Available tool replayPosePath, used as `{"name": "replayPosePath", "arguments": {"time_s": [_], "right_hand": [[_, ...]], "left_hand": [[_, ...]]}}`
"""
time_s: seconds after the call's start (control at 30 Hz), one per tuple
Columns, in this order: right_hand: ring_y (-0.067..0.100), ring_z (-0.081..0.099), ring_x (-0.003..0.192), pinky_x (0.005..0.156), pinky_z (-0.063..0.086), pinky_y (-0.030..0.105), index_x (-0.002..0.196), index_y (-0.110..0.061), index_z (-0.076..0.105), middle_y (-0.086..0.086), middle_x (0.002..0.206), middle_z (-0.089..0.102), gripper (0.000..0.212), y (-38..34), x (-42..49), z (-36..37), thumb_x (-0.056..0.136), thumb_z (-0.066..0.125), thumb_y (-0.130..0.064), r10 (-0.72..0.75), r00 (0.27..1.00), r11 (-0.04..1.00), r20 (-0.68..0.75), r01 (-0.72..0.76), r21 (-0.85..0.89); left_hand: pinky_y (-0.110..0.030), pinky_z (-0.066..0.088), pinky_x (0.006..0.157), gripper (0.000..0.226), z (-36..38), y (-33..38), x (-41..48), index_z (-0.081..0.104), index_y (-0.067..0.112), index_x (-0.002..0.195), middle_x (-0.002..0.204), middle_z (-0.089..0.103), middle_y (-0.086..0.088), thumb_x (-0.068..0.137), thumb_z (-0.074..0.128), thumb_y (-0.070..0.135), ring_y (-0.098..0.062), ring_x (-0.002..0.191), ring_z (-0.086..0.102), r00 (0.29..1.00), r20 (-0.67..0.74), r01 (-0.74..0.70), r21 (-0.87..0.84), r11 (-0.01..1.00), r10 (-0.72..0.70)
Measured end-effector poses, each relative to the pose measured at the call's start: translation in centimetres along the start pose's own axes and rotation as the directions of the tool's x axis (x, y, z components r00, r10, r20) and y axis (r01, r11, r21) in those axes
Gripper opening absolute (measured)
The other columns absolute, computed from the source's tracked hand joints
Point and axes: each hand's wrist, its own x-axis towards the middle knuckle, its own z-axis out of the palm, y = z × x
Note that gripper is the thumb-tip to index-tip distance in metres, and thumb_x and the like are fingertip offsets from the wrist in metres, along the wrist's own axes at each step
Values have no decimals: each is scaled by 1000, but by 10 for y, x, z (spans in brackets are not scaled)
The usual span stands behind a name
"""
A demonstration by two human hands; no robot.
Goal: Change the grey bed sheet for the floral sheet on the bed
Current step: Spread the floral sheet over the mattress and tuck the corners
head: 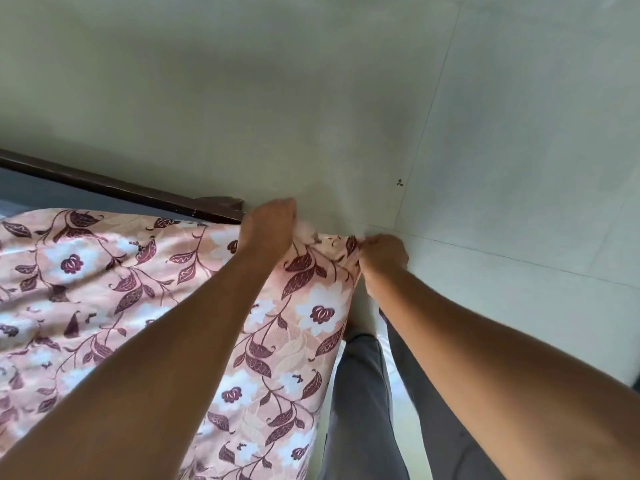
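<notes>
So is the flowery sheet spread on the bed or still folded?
Spread, though wrinkled: the floral sheet covers the bed top while the left hand and right hand grip its corner.

Floral sheet (138, 289) pink (maroon leaves, white blooms); trousers (363, 393) grey.

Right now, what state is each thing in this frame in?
floral sheet: spread over the bed, rumpled, corner bunched up.
left hand: curled, gripping the sheet's corner.
right hand: curled, gripping the same corner.
bed frame: dark wood, far corner uncovered.
grey strip beside frame: uncovered; sheet or mattress, cannot tell.
</notes>
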Motion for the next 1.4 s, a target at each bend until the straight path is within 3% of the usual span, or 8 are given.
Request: {"name": "replayPosePath", "arguments": {"time_s": [0.17, 0.33, 0.5, 0.67, 0.8, 0.97, 1.23, 1.4], "right_hand": [[15, 66, 102, 71, 52, 27, 100, -18, 63, 0, 79, 58, 10, -2, 25, 11, 92, 69, -16, 65, 995, 992, 72, -56, -117], [14, 53, 84, 55, 34, 9, 111, -8, 67, 3, 103, 61, 23, 21, 5, 13, 96, 53, -19, -68, 997, 997, -44, 66, -43], [22, 64, 91, 80, 52, 29, 111, -7, 67, -1, 94, 65, 32, 25, -37, 20, 102, 45, -29, -67, 957, 995, 282, 42, 94], [24, 69, 103, 95, 56, 43, 114, -18, 68, 8, 108, 74, 42, 24, -10, 34, 90, 43, -40, 41, 914, 980, 404, -116, 163], [33, 66, 104, 92, 53, 41, 138, -13, 57, 15, 121, 70, 42, 14, -23, 20, 103, 47, -35, 34, 911, 989, 412, -90, 118], [27, 68, 99, 92, 55, 37, 104, -19, 70, 14, 115, 74, 34, 23, -17, 24, 101, 47, -43, 57, 859, 974, 510, -161, 162], [34, 71, 101, 104, 49, 46, 103, -8, 75, 16, 103, 76, 42, 38, -12, 33, 93, 54, -44, 77, 750, 931, 657, -290, 221], [35, 70, 104, 98, 54, 44, 112, -14, 74, 16, 110, 75, 42, 51, 25, 44, 96, 54, -47, 96, 896, 951, 433, -212, 227]], "left_hand": [[-42, 49, 80, 10, 14, 5, 26, 65, 16, 104, 104, 68, -8, 96, 60, 12, -30, 99, 62, 999, 26, 42, 65, 997, -44], [-44, 46, 91, 26, 39, 6, 13, 60, 16, 120, 118, 64, -7, 96, 65, 23, -30, 115, 56, 984, 176, -1, 224, 975, -39], [-42, 46, 92, 32, 33, 11, 4, 61, 21, 119, 118, 61, -3, 100, 52, 45, -25, 112, 57, 991, 120, -74, 61, 995, 66], [-42, 48, 93, 49, 37, 18, 4, 67, 26, 115, 118, 67, -6, 101, 34, 59, -29, 107, 61, 816, 563, -141, -31, 990, 134], [-34, 41, 84, 47, 35, 26, 13, 66, 21, 122, 123, 65, -4, 102, 38, 52, -26, 107, 60, 757, 635, -149, -60, 987, 153], [-38, 47, 91, 50, 39, 35, 11, 67, 21, 117, 118, 67, -5, 98, 31, 51, -25, 102, 64, 660, 740, -17, -156, 988, 128], [-43, 50, 97, 39, 30, 36, 13, 72, 26, 109, 116, 70, -2, 93, 42, 45, -22, 101, 67, 569, 817, 39, -142, 989, 95], [-42, 53, 94, 32, 32, 35, 15, 73, 24, 101, 109, 71, -4, 96, 48, 42, -22, 95, 69, 574, 816, 32, -108, 994, 70]]}}
